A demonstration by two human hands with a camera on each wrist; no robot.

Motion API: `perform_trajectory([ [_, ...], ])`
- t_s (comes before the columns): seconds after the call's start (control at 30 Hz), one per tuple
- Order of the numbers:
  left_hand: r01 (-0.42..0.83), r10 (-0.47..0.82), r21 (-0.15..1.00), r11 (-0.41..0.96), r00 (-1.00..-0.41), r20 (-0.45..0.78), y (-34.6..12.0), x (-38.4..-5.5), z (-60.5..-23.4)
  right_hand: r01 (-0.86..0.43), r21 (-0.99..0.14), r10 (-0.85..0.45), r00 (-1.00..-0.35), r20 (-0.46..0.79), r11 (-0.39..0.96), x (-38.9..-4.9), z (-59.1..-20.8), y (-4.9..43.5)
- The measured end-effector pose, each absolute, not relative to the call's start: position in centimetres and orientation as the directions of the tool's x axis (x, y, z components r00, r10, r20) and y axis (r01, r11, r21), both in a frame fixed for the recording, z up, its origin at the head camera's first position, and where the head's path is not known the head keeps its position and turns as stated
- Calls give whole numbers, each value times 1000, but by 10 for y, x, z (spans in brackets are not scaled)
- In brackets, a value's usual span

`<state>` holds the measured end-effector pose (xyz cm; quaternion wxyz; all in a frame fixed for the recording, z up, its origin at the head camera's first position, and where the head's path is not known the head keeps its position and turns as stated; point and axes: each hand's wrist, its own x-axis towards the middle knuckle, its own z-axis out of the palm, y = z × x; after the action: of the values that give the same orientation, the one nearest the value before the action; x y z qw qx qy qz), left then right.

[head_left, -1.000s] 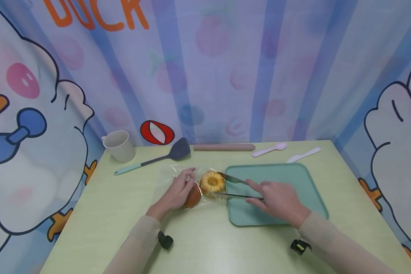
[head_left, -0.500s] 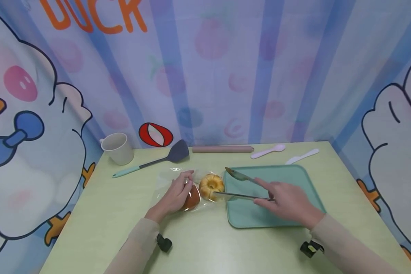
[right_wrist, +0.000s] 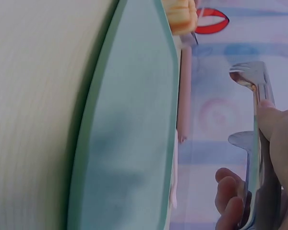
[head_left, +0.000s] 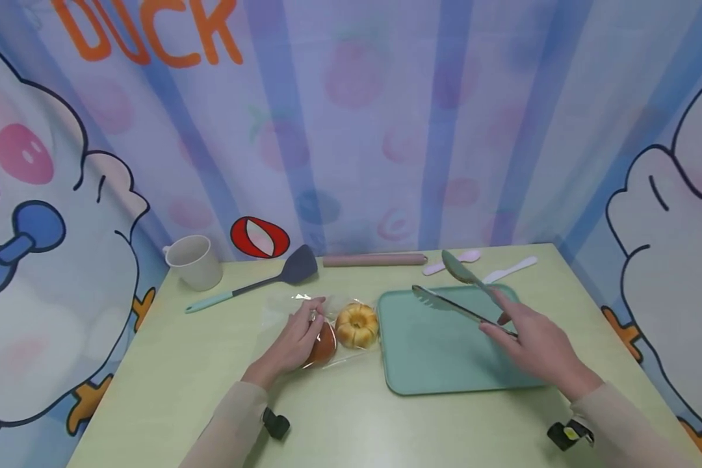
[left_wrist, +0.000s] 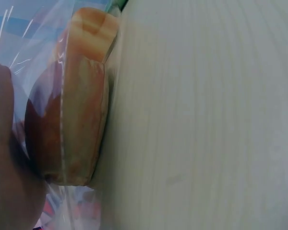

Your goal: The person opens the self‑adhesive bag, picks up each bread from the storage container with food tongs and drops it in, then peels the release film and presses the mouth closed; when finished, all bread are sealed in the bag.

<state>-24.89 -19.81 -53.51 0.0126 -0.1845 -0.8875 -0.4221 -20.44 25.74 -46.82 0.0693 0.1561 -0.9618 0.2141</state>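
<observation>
Right grip (head_left: 532,339) pinches silver metal tongs (head_left: 463,272) over the green rectangular tray (head_left: 433,364). Left grip (head_left: 292,341), can't tell. Golden ring-shaped bread (head_left: 355,335) isn't on there yet.

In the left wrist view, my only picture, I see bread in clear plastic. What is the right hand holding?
Observer: The right hand is holding metal tongs.
Operator: Is there something between their tips?
Observer: No, the head view shows the tips apart, with nothing between them.
Operator: And which thing stands at the far left corner of the table?
Observer: A pale mug, upright, in the head view.
</observation>
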Motion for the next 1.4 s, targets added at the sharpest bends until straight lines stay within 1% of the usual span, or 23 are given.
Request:
perform_trajectory([
  [0.2,321,305,751,577,-938,167,-198,-246,-533,-265,-438,-181,-957,225,859,-205,-475,282],
  [0.37,324,308,750,577,-937,167,-197,-245,-532,-224,-456,-125,-964,237,862,-206,-486,302],
  [0.67,322,310,748,580,-937,164,-197,-247,-532,-90,-509,-9,-987,158,856,-208,-512,331],
  [1.03,320,314,744,586,-937,156,-196,-247,-530,51,-468,107,-990,95,882,-206,-528,355],
  [1.4,336,319,746,574,-932,174,-194,-247,-532,206,-465,208,-977,-48,861,-201,-534,360],
])
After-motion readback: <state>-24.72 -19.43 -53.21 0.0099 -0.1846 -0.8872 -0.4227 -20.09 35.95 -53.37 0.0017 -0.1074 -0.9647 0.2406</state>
